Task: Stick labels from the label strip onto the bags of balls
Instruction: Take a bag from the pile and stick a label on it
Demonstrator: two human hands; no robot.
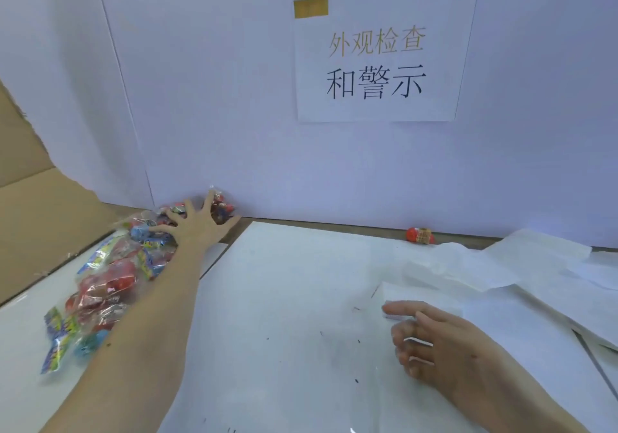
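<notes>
Left hand (pixel 197 223) stretched far out, fingers spread wide and straight, palm down on the far end of the bags (pixel 110 275); pressing or touching them, gripping nothing. Bags of coloured balls in clear wrap heaped in a row along the left side of the table (pixel 284 299), running from the near left up to the white wall (pixel 234 98), the farthest bag right against it. Right hand (pixel 444 342) low at the near right, palm down, fingers loosely bent over the white sheet; small white slips between the fingers, likely labels, too blurred to be sure; cannot tell whether pinching them. Pale label strip (pixel 418 299) flat on the table just beyond and under the right fingertips. Crumpled white paper (pixel 501 265) at the far right. One red ball (pixel 420 235) alone at the foot of the wall, well apart from the bags. Sign (pixel 381 61) with printed characters taped on the wall. Cardboard (pixel 33 198) at the far left.
</notes>
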